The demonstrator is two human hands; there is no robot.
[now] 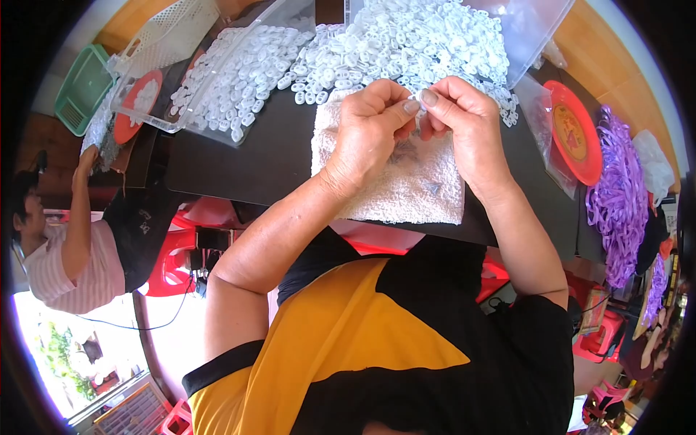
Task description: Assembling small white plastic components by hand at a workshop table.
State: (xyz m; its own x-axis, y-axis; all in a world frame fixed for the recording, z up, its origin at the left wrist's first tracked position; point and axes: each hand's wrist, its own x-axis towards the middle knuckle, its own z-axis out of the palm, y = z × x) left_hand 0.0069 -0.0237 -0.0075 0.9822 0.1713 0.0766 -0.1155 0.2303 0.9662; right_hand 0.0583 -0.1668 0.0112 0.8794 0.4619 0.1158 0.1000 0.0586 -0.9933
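Observation:
Above a white towel (395,206), my left hand (370,127) and my right hand (467,127) meet fingertip to fingertip. Each is closed in a pinch. A small white plastic piece (415,96) shows between the thumbs and is mostly hidden by the fingers. Just beyond my hands lies a big heap of small white oval plastic pieces (406,43), each with openings through it. On the towel, below my fingers, are some small dark bits (404,151) too blurred to name.
More white pieces fill a clear plastic bin (174,125) at left. At right are a red plate (575,134), a clear bag (540,123) and a bundle of purple ribbons (616,203). A co-worker (76,264) in a striped shirt reaches toward a red tray (138,109) at far left.

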